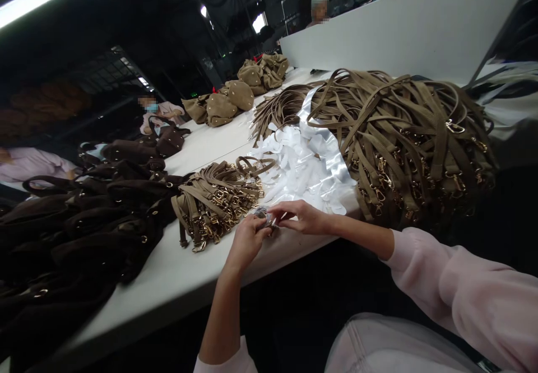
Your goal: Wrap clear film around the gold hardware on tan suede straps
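Observation:
My left hand [247, 239] is closed around a small shiny, silvery piece [263, 214] at the table's front edge. Its exact kind is too small to make out. Opposite it, my right hand [303, 217] pinches at the near side of the same piece, where a whitish bit shows between the fingers. Just left of my hands lies a pile of short brown straps [214, 196] with gold buckles and clips. Behind my hands are loose white plastic strips [302, 163], heaped in a tangle.
To the right, a big heap of long brown straps [390, 121] with gold snap hooks hangs over the table edge. Dark bags [105, 216] crowd the left side. Brown bags [225, 104] stand farther back on the white table [168, 250]. Other people [162, 112] are across it.

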Motion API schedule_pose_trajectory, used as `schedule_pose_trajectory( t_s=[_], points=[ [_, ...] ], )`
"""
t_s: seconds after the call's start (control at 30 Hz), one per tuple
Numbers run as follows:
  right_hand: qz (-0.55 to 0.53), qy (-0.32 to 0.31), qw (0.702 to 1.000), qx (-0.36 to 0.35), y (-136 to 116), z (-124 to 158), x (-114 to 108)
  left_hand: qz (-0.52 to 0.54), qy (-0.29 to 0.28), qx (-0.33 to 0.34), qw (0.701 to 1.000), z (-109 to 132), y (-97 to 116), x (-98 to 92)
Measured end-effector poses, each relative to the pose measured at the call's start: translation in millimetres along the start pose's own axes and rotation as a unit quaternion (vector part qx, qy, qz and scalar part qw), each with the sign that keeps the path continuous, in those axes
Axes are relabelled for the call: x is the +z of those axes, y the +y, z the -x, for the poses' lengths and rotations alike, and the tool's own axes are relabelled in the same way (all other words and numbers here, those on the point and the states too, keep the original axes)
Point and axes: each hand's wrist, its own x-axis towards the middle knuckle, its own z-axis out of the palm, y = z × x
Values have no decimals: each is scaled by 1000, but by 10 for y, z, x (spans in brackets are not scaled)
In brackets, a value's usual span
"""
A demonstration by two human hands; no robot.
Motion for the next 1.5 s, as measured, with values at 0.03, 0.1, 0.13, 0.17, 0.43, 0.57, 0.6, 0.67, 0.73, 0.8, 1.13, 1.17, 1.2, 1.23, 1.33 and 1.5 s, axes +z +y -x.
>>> schedule_pose_trajectory(
  t_s=[0.03,0.1,0.13,0.17,0.43,0.57,0.6,0.67,0.73,0.8,1.13,1.17,1.2,1.23,1.33,1.5],
  points=[
    [-4,15,1000,5,8,25,-1,7,10,-5,1000,5,-7,8],
    [6,34,999,-2,0,90,2,22,41,-20,999,20,-17,41],
    [18,39,999,-12,-17,123,5,28,59,-26,997,30,-18,62],
    [35,43,998,-20,-41,150,6,34,76,-31,996,41,-15,83],
    [194,-98,971,-102,-174,70,-94,82,76,43,993,162,11,95],
    [144,-103,982,-71,-42,19,-131,110,83,86,987,224,-81,125],
    [132,-93,984,-69,-13,22,-126,114,95,95,984,242,-99,147],
    [115,-75,988,-70,14,42,-103,112,130,113,979,286,-102,196],
    [106,-68,990,-65,3,73,-73,93,172,133,972,330,-68,238],
    [105,-70,991,-44,3,110,-51,58,200,157,966,357,-30,271],
    [43,-93,992,71,153,93,-95,16,240,151,959,347,-122,335],
    [36,-97,991,79,134,88,-110,26,233,146,961,355,-128,335],
    [31,-99,991,86,113,83,-126,37,222,143,964,365,-132,333],
    [26,-101,991,89,91,81,-143,49,208,142,966,378,-135,332],
    [12,-116,990,83,34,78,-188,85,175,140,971,404,-151,346],
    [-1,-135,989,61,-2,71,-233,65,208,131,967,373,-140,479]
  ],
)
